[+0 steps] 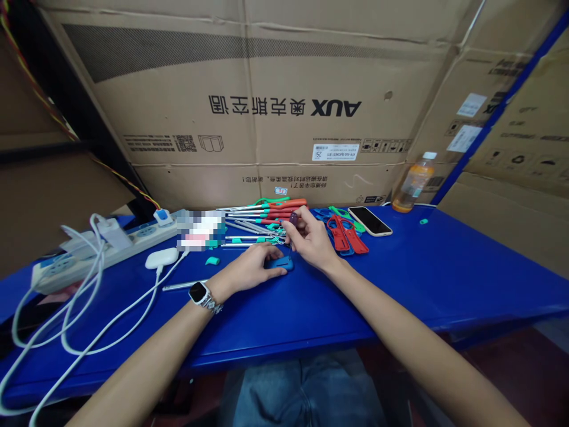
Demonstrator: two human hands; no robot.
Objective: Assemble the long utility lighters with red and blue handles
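My left hand [253,268] is closed on a small blue plastic piece [281,263] and presses it against the blue table. In my right hand [315,240], thumb and fingers pinch the dark purple handle of a small screwdriver [293,219]. Its thin shaft points down at the right end of the blue piece; whether the tip touches it I cannot tell. Just beyond my hands lie several long sticks with red-orange handles [284,205] and metal tubes [246,239] with green bits. Red plastic pieces [340,234] lie to the right, among blue and green ones.
A phone [370,220] lies at the right, and a bottle of orange drink [413,182] stands behind it. At the left are a white power strip [142,237], a white charging case [162,258] and looped cables. A cardboard wall [284,71] closes off the back.
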